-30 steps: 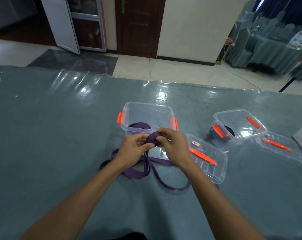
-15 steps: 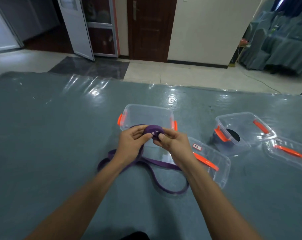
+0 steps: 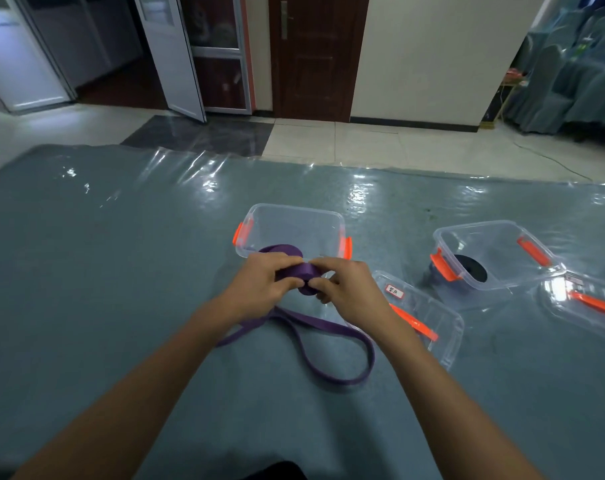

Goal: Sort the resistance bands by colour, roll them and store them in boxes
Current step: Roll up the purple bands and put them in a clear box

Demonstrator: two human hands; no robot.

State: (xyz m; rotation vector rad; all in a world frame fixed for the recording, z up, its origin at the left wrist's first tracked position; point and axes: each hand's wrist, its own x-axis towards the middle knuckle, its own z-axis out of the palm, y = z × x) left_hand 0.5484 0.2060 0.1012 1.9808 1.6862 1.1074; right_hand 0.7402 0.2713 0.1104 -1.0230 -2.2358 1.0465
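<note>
Head view: purple resistance band (image 3: 304,273) — soft, light, springy, likely to unwind if slackened — half rolled just near of the open clear box (image 3: 295,208), left hand (image 3: 259,287) and right hand (image 3: 351,289) both pinching the coil, loose tail (image 3: 346,375) lying nearer; best gripped across the coil's flat sides.

dim, bluish light over my table's plastic cover (image 3: 155,237); white glare streaks along its far edge, wide-angle bending at the borders, slight softness overall.
</note>
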